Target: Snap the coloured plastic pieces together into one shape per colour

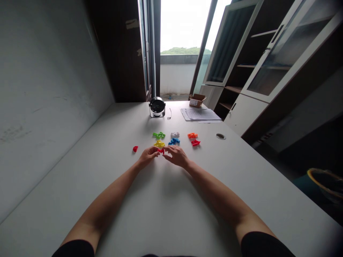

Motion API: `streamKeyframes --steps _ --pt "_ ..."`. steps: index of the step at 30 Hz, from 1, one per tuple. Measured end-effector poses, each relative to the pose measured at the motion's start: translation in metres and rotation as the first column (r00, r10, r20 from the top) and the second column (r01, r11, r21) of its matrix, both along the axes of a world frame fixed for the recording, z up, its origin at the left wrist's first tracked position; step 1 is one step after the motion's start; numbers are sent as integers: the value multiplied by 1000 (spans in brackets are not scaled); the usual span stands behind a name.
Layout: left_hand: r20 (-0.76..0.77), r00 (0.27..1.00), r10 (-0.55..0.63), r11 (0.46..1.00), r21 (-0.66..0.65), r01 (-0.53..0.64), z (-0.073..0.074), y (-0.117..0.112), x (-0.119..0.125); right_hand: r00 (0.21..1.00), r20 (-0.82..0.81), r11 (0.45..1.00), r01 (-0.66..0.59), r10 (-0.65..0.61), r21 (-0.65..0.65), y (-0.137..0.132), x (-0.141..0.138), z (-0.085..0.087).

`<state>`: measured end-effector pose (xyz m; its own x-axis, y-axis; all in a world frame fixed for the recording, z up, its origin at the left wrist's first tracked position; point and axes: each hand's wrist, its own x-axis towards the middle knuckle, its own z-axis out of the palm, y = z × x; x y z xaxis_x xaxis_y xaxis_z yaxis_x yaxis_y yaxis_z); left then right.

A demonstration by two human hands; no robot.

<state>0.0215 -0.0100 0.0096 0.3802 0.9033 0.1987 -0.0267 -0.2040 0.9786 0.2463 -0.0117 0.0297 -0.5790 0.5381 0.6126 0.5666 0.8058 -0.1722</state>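
Fingertips [156,151] of the left hand [147,157] and the right hand [177,156] meet on a small red plastic piece [161,151] at the centre of my feed. The step in hand looks like two-handed work on this one piece, with the fingers curled inward from either side rather than spread open. They touch it, but at this size I can't tell whether they are truly gripping it (from out here it's only a few red pixels). Any next move calls for a small, careful motion, because other pieces lie close. Just ahead of the left fingers sits a yellow piece [159,144], with a green piece [159,135] beyond it. Ahead of the right fingers lie a blue piece [174,141] and a white piece [175,135], and farther out past them are an orange piece [192,135] and a second red piece [195,142]. A third red piece [135,149] lies apart, out beyond the left fingers. All of them rest on a white desk [171,203], with a small desk fan [157,107] and loose papers [199,114] well ahead of the fingers.
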Motion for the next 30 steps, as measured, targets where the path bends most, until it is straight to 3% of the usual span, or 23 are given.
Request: streamKeyframes --steps 30 --pt "-44 999 2 1000 4 -2 2 1 -1 1000 23 1000 6 -7 23 3 0 -6"
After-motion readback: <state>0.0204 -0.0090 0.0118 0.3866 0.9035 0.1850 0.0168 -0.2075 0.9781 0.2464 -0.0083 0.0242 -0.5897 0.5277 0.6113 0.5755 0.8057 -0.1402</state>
